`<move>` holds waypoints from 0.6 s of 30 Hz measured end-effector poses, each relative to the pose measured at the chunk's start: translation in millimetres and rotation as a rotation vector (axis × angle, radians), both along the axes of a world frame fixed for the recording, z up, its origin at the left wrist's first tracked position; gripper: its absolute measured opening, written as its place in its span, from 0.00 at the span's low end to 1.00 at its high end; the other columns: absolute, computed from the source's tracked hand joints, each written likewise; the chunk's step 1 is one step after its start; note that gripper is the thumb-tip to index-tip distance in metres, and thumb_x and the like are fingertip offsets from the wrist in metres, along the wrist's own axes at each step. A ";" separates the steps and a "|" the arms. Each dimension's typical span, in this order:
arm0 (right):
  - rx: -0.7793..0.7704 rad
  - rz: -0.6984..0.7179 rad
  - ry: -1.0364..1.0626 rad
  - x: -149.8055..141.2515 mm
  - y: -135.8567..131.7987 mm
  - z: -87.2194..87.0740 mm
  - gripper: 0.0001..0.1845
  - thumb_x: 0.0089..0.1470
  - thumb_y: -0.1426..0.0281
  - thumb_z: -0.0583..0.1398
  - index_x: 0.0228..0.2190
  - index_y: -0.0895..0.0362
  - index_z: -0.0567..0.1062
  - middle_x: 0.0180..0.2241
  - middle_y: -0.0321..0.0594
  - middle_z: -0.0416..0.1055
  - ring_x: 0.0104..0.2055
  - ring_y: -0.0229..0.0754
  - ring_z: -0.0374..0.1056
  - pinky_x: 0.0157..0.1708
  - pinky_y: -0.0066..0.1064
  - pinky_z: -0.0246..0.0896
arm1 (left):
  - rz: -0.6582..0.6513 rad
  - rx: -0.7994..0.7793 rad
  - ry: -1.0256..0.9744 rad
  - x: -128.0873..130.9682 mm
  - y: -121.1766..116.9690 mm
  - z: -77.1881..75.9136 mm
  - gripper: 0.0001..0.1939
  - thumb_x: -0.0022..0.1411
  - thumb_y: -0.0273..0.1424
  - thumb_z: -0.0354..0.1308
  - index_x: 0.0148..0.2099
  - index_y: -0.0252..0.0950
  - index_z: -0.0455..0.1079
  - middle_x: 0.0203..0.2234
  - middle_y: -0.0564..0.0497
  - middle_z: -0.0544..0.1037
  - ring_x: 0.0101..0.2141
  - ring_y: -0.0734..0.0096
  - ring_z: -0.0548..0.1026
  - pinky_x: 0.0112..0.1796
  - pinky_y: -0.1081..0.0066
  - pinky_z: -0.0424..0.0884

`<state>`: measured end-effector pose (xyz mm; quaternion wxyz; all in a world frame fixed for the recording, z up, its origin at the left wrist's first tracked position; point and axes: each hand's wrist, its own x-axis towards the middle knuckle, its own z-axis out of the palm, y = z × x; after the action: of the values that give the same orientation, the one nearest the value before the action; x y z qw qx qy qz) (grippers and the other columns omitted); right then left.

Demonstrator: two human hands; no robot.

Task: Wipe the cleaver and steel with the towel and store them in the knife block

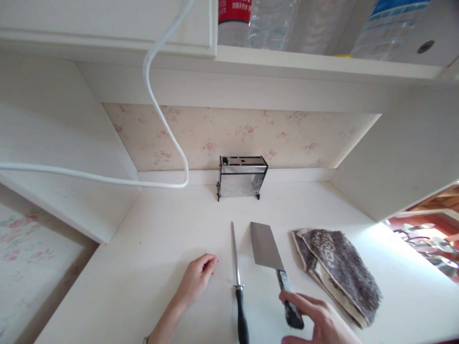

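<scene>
My left hand (199, 274) rests on the white counter with its fingers curled in and nothing visible in them. Just right of it lies a sharpening steel (241, 306) with a black handle, its rod pointing away from me. Farther right is a cleaver (266, 246), flat on the counter, with a broad grey blade and a dark handle. My right hand (319, 317) reaches over that handle. Its index finger touches the handle's upper side, while the thumb is spread apart, below and to the left, not closed around it.
A folded brown-grey towel (340, 267) lies right of the cleaver. A metal and black knife holder (242, 179) stands against the back wall. A white cable (163, 114) hangs in front at left. Overhead, a shelf (322, 62) holds plastic bottles (272, 24).
</scene>
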<state>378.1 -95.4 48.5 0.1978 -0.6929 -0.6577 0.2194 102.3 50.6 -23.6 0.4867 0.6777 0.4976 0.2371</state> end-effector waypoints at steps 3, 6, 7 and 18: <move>0.259 -0.117 -0.043 8.7 9.2 20.9 0.18 0.47 0.56 0.64 0.39 0.50 0.79 0.30 0.36 0.78 0.23 0.37 0.70 0.25 0.24 0.67 | -0.009 0.044 0.022 0.3 -0.7 -4.3 0.21 0.65 0.46 0.44 0.35 0.37 0.71 0.24 0.53 0.70 0.27 0.70 0.66 0.29 0.73 0.60; 0.388 -0.264 -0.098 16.8 25.5 43.6 0.15 0.50 0.53 0.61 0.33 0.50 0.79 0.18 0.31 0.73 0.15 0.34 0.64 0.20 0.24 0.64 | -0.018 0.059 0.031 -0.8 -1.2 -5.8 0.21 0.65 0.46 0.44 0.36 0.37 0.71 0.24 0.52 0.71 0.27 0.70 0.68 0.30 0.73 0.61; 0.399 -0.270 -0.101 19.2 31.4 51.9 0.16 0.49 0.52 0.62 0.32 0.50 0.79 0.17 0.30 0.72 0.15 0.34 0.64 0.19 0.24 0.64 | -0.015 0.062 0.031 -1.5 -1.4 -5.6 0.21 0.65 0.46 0.44 0.36 0.37 0.71 0.24 0.52 0.71 0.27 0.70 0.68 0.30 0.73 0.62; 0.568 -0.535 0.388 36.0 106.5 177.0 0.18 0.42 0.60 0.68 0.36 0.56 0.78 0.22 0.40 0.77 0.26 0.46 0.76 0.28 0.33 0.76 | -0.009 0.074 0.052 -1.5 -3.6 -1.8 0.23 0.64 0.47 0.43 0.38 0.37 0.72 0.26 0.51 0.74 0.29 0.68 0.71 0.31 0.73 0.64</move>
<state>414.1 11.1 225.5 0.5504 -0.7030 -0.4398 0.0971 100.9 47.1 -25.5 0.4491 0.7036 0.4979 0.2353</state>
